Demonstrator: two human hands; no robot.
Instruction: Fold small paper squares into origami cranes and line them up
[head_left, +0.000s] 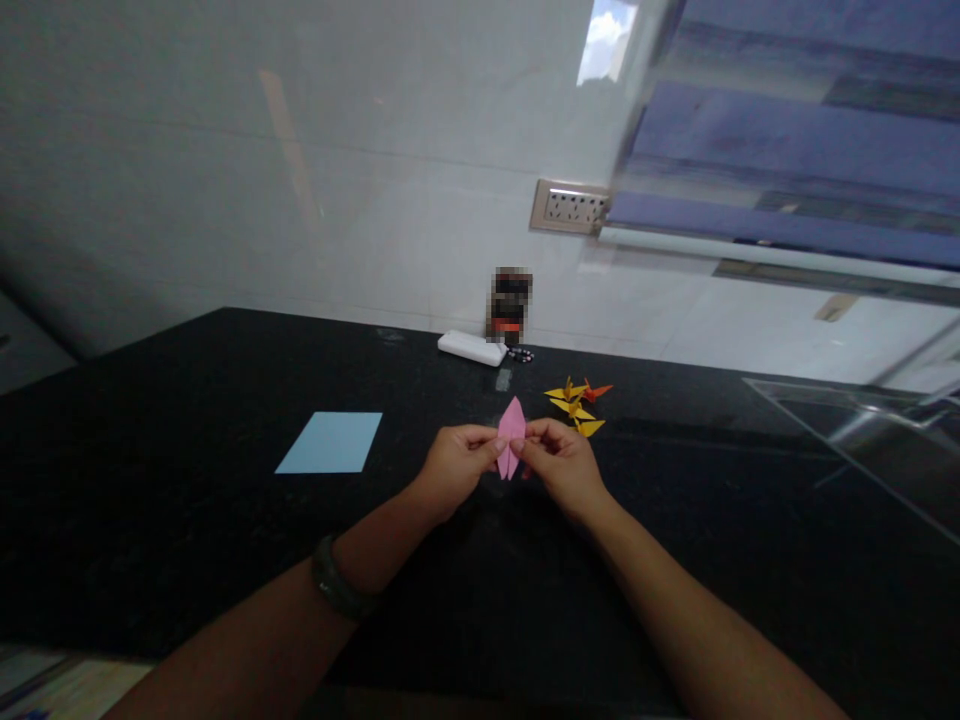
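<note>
Pink folded paper (513,415) btwn L hand (457,467) & R hand (566,467), thumbs and fingers of each pinched closed on its sides, tip beyond them, 2 split ends on the near side. Prob. light, thin, easily creased; best gripped gently at the layered middle, under the thumbs. Blue sheet (331,443) well left of L fingers

I see a pink folded paper (512,424), thin and pointy, tip toward the counter's (480,590) back edge, other end split in two.
</note>
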